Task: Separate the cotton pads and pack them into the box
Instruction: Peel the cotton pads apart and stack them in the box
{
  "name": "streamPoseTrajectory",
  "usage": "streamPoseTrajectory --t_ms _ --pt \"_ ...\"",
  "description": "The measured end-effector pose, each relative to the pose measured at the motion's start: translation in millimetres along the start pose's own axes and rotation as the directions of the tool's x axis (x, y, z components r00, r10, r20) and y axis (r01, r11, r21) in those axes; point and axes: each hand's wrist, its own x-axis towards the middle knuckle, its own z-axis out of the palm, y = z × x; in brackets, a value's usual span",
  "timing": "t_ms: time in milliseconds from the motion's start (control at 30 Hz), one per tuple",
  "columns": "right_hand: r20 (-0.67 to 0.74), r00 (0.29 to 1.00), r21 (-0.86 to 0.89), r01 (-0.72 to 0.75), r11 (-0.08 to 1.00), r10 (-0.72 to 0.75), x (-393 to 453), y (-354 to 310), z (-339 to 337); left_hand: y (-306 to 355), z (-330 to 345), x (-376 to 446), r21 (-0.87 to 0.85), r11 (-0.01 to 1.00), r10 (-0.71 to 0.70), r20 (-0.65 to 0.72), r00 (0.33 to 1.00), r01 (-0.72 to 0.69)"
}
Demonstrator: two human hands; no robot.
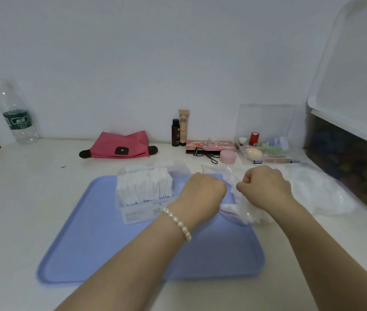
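Observation:
A clear plastic box [133, 215] stands on the blue tray [83, 243], packed with upright white cotton pads [144, 187]. To its right, both hands are curled over a clear plastic bag [312, 191] of white cotton pads, which has a red seal line. My left hand [202, 190], with a pearl bracelet on the wrist, grips the bag's near edge. My right hand [265, 187] pinches the bag close beside it, and crumpled plastic and pads [245, 209] hang below the two fists. What the fingers hold is hidden under the hands.
Along the wall stand a water bottle [16, 113], a pink pouch [119, 145], a dark bottle [175, 133], a BB tube [183, 126], a palette [209, 146], a pink jar [227, 156] and a clear organiser [265, 140]. A large dark bin [346, 158] with a raised lid sits right.

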Motion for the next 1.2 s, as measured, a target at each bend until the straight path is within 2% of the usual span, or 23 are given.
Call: streamPoseTrajectory --t_ms 100,233,300,433,567,633,733,833,933,1000,1133,1200 --pt "0.083 0.996 0.271 -0.010 0.963 -0.013 -3 4 -2 1 3 -4 -0.071 0.996 -0.040 0.082 0.996 0.046" --pt "0.120 0.992 0.394 -0.006 0.919 -0.045 -4 4 -9 1 -2 -6 -0.126 0.985 -0.118 0.035 0.992 0.121" --pt "0.147 0.987 0.434 -0.010 0.901 -0.060 -3 3 -12 3 -3 -3 -0.192 0.975 -0.108 0.014 0.994 0.109" --pt "0.162 0.981 0.419 0.034 0.907 -0.111 -5 0 -17 8 1 2 -0.420 0.907 -0.015 0.056 0.998 0.037" --pt "0.032 0.994 0.338 0.085 0.937 -0.102 -8 -1 -23 6 5 1 -0.536 0.843 0.028 0.129 0.991 0.046" --pt "-0.022 0.995 0.339 0.103 0.935 -0.101 -10 -2 -25 6 7 -1 -0.590 0.807 0.058 0.105 0.993 0.015" --pt "0.045 0.994 0.354 0.076 0.932 -0.098 -10 -6 -26 7 9 -2 -0.679 0.734 0.073 0.095 0.993 0.012" --pt "0.151 0.986 0.369 0.009 0.929 -0.070 -3 -3 -22 8 19 2 -0.690 0.724 0.119 0.110 0.987 -0.011" --pt "0.204 0.979 0.408 -0.070 0.910 -0.016 2 5 -14 16 25 5 -0.598 0.801 0.127 0.124 0.984 -0.028" --pt "0.218 0.976 0.478 -0.128 0.869 0.024 5 11 -11 23 24 8 -0.547 0.837 0.115 0.114 0.987 -0.035" --pt "0.259 0.963 0.619 -0.225 0.753 0.075 7 17 -13 33 24 14 -0.596 0.803 0.093 0.111 0.989 -0.008" --pt "0.270 0.960 0.636 -0.233 0.735 0.070 7 18 -14 33 26 18 -0.576 0.817 0.091 0.121 0.988 -0.005"
